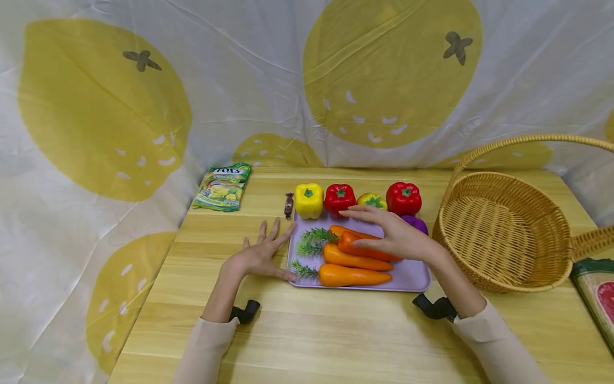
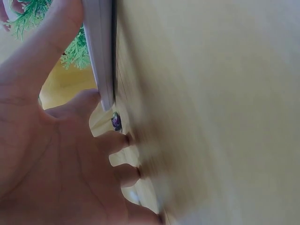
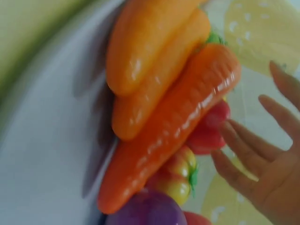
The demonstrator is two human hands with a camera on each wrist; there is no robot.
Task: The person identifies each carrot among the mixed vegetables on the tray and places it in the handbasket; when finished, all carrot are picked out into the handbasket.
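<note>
A pale purple tray (image 1: pixel 412 277) carries several orange carrots (image 1: pixel 357 275) with green tops; a darker orange carrot (image 3: pixel 168 129) lies over the others. Spread wide at the tray's left side, my left hand (image 1: pixel 261 258) has its thumb and index finger at the rim. In the left wrist view, its other fingertips reach down to the table. My right hand (image 1: pixel 395 232) hovers over the carrots with fingers extended, holding nothing. Along the tray's back sit a yellow bell pepper (image 1: pixel 308 201), a red bell pepper (image 1: pixel 339 199), a yellow-red fruit (image 3: pixel 176 176), another red bell pepper (image 1: pixel 404 198) and a purple vegetable (image 3: pixel 147 211).
To the tray's right stands a wicker basket (image 1: pixel 443 240) with a tall handle. A green candy bag (image 1: pixel 222 188) lies at the back left, and a small wrapped candy (image 1: pixel 289 206) is beside the yellow pepper. A green-edged package (image 1: pixel 595 282) lies at the far right.
</note>
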